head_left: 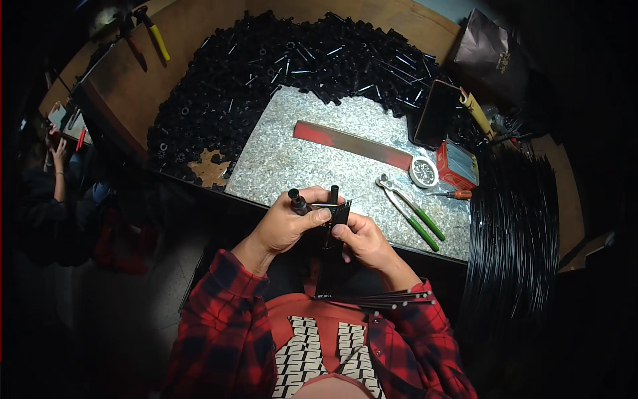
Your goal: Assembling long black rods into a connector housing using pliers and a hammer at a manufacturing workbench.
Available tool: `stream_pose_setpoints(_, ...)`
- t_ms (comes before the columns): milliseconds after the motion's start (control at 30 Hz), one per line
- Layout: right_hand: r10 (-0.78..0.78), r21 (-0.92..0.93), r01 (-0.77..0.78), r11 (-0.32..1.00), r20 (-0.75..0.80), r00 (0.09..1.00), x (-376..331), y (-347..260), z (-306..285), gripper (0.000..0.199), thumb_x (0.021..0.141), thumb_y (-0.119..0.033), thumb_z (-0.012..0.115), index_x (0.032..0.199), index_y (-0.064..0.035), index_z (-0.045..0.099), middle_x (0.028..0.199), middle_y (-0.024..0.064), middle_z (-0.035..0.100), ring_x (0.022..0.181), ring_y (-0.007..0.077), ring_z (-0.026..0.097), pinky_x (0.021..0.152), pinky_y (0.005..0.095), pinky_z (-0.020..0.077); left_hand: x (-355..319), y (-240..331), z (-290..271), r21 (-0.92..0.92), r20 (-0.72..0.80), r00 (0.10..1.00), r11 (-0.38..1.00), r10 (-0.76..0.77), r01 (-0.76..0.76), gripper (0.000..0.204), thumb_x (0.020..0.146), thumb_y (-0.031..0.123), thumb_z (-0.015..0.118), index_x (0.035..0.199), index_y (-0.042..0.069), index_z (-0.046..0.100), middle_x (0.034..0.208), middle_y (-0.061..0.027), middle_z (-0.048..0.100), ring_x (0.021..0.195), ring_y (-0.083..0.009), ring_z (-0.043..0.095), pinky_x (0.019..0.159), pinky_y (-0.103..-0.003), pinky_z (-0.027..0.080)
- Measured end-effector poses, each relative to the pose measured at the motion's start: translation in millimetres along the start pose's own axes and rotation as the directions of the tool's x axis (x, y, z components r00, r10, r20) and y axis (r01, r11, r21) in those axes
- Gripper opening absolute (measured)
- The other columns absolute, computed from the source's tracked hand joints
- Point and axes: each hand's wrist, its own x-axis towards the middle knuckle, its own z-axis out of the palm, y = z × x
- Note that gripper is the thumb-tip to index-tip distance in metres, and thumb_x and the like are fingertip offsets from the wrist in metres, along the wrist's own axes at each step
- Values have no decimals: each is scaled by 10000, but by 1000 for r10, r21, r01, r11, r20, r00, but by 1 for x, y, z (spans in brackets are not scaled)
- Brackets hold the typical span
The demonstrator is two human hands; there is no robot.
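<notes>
Over the table's near edge, both my hands are closed on a black umbrella-like frame (341, 214) of thin ribs and short tubes. My left hand (284, 223) grips its left side, with a black knobbed end sticking up by the thumb. My right hand (365, 241) pinches the ribs from the right, thumb on top. A fine wire (359, 197) juts out above my right hand. Below, the frame hangs toward my lap, where several dark rods (392, 299) with pale ends spread right. My fingers hide the joint between them.
Nippers with green handles (411, 213), a screwdriver (458, 195), a white cup of small metal bits (423, 172), a red box (457, 163) and a flat bar (352, 144) lie on the speckled board (266, 159). Black parts (219, 100) heap behind; long rods (512, 233) hang right. Another person's hand (58, 156) shows left.
</notes>
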Motion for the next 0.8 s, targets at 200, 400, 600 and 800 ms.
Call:
stream_pose_setpoints(200,-51,115,51,992,-3,999,5,7,-3,248,941,-299,611,914,-52,615,705,-38,553,498,43,486,422,204,391,-5,0,27,-81,-96,995,996,-33,25,368,915,72,609,1244,-50,499,1087,-100,614,997,-148,591,897,-283,468)
stream_pose_setpoints(400,-71,-10,70,997,-39,997,2,5,2,274,923,-328,635,880,-58,613,658,-46,540,468,40,463,413,203,376,-12,-14,29,-277,-236,971,960,-32,-35,369,922,51,595,1249,-38,448,1125,-116,601,1030,-162,582,927,-296,453)
stream_pose_setpoints(600,-72,-15,71,997,-49,996,2,2,5,256,936,-300,620,929,-45,635,680,-51,548,547,20,486,474,196,396,-9,-11,32,-322,-267,961,947,-73,-17,303,923,103,619,1166,-53,524,1041,-84,635,933,-116,586,860,-258,453)
stream_pose_setpoints(800,-147,113,145,983,16,989,2,3,7,224,961,-236,583,990,-23,648,807,-13,639,705,40,551,619,209,457,-12,-14,25,-265,-239,966,964,-98,33,303,931,162,619,1157,-34,569,985,-39,655,786,-68,571,655,-218,428)
